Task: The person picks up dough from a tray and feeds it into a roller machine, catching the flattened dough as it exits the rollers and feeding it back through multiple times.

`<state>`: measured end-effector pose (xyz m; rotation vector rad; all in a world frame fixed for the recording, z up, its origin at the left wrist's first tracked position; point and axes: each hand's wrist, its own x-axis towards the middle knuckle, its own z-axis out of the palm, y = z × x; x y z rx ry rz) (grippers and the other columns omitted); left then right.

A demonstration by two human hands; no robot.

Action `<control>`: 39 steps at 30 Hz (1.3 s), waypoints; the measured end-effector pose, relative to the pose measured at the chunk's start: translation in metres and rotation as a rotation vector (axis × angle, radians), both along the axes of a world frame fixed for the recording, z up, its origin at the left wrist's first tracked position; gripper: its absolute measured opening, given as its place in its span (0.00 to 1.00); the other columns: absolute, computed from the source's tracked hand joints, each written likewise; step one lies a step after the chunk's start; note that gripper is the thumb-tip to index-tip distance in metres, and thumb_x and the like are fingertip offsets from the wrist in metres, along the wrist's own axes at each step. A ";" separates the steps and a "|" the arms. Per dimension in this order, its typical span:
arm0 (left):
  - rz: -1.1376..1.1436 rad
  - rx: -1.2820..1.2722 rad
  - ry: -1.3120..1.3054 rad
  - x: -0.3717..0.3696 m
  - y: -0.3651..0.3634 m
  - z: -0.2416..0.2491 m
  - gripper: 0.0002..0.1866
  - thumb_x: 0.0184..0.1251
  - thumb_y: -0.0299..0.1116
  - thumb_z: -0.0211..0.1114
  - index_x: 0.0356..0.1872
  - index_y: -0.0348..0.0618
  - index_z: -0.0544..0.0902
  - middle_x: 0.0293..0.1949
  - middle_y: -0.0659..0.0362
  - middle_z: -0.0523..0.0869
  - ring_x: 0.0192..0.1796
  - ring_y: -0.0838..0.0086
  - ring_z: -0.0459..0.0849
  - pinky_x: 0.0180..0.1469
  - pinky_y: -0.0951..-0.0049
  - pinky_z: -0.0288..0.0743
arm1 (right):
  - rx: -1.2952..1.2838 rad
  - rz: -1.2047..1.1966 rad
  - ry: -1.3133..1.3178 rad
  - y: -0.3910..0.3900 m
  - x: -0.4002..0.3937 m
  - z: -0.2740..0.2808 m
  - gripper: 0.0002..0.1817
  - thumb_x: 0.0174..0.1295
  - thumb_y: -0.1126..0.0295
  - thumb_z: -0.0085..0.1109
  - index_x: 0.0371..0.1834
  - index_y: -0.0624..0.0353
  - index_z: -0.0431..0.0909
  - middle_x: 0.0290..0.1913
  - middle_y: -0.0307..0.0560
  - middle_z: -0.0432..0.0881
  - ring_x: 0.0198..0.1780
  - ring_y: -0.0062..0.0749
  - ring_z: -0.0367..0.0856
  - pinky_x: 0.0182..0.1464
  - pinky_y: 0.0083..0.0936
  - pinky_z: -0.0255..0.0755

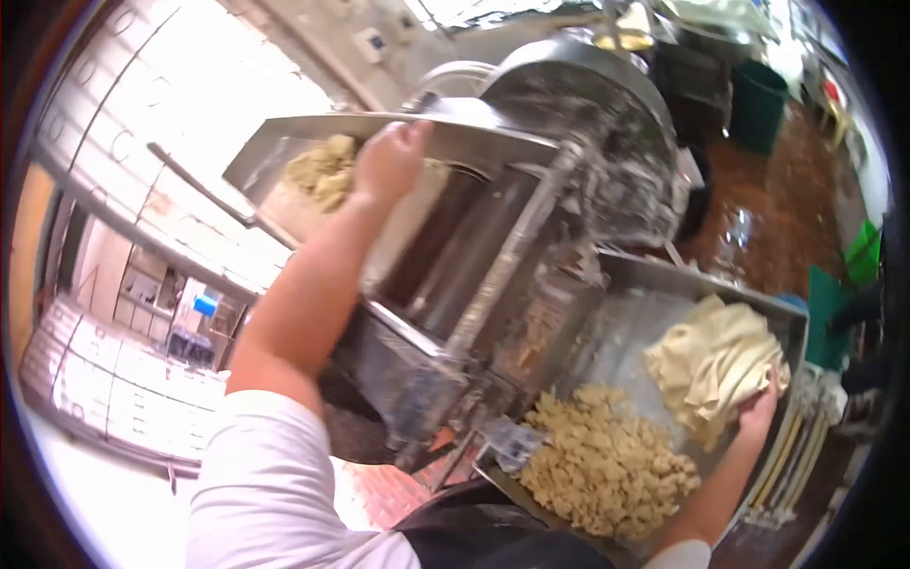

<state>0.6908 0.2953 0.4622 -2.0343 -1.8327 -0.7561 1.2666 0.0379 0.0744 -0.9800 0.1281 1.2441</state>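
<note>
My left hand (391, 161) is over the metal feed tray (261, 156) of a roller machine, near its back rim. Its fingers look curled, and what they hold, if anything, cannot be made out. Beside it a rough lump of dough (327, 173) lies in the tray, left of the rollers (464, 247). At the lower right, my right hand (758, 403) grips the edge of a folded, pale dough sheet (716, 356). That sheet rests in a metal catch tray (616, 318), with a heap of crumbly dough pieces (607, 460) nearer to me.
Behind the machine stands a large, flour-smeared metal drum (588, 104). A dark green bin (758, 106) is on the wet brown floor (749, 218) at the back right. A barred window (171, 104) lies to the left. A clear plastic piece (512, 444) sits at the catch tray's corner.
</note>
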 end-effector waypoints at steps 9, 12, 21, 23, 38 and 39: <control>-0.145 0.270 0.030 -0.041 0.039 0.042 0.25 0.65 0.56 0.54 0.44 0.44 0.82 0.47 0.46 0.83 0.51 0.54 0.81 0.55 0.56 0.72 | -0.378 -0.226 -0.717 -0.108 -0.059 0.000 0.20 0.64 0.54 0.59 0.52 0.54 0.75 0.35 0.33 0.78 0.29 0.17 0.72 0.28 0.15 0.65; 0.315 -0.023 -0.111 -0.132 0.082 0.075 0.35 0.62 0.60 0.54 0.57 0.37 0.77 0.57 0.43 0.79 0.62 0.54 0.76 0.63 0.61 0.68 | -0.401 -0.238 -0.903 -0.149 -0.065 -0.048 0.17 0.65 0.58 0.59 0.49 0.57 0.76 0.32 0.34 0.77 0.28 0.16 0.71 0.25 0.14 0.61; 0.147 -0.595 -0.344 -0.285 0.166 0.039 0.30 0.55 0.48 0.69 0.59 0.46 0.80 0.55 0.52 0.82 0.58 0.62 0.79 0.59 0.65 0.71 | -0.403 0.064 -0.913 -0.134 -0.137 0.008 0.12 0.64 0.62 0.59 0.41 0.59 0.78 0.27 0.33 0.75 0.25 0.15 0.70 0.25 0.15 0.63; 0.102 -0.734 -0.386 -0.267 0.156 0.044 0.31 0.54 0.49 0.70 0.60 0.49 0.79 0.56 0.54 0.82 0.59 0.64 0.78 0.59 0.65 0.71 | -0.338 0.115 -0.969 -0.123 -0.138 -0.003 0.12 0.64 0.58 0.59 0.39 0.56 0.78 0.26 0.31 0.74 0.25 0.15 0.70 0.24 0.16 0.62; 0.126 -1.013 -0.345 -0.177 0.061 0.024 0.35 0.56 0.67 0.59 0.57 0.53 0.81 0.56 0.50 0.77 0.51 0.61 0.77 0.49 0.59 0.73 | -0.128 0.276 -0.899 -0.044 -0.194 0.059 0.14 0.64 0.65 0.61 0.47 0.64 0.77 0.34 0.38 0.81 0.34 0.19 0.77 0.36 0.17 0.71; 0.130 -1.020 -0.338 -0.173 0.064 0.023 0.35 0.56 0.67 0.59 0.57 0.53 0.81 0.56 0.50 0.77 0.51 0.61 0.77 0.49 0.59 0.73 | -0.089 0.276 -0.873 -0.042 -0.197 0.054 0.13 0.64 0.69 0.61 0.47 0.65 0.77 0.36 0.40 0.81 0.36 0.21 0.78 0.38 0.19 0.73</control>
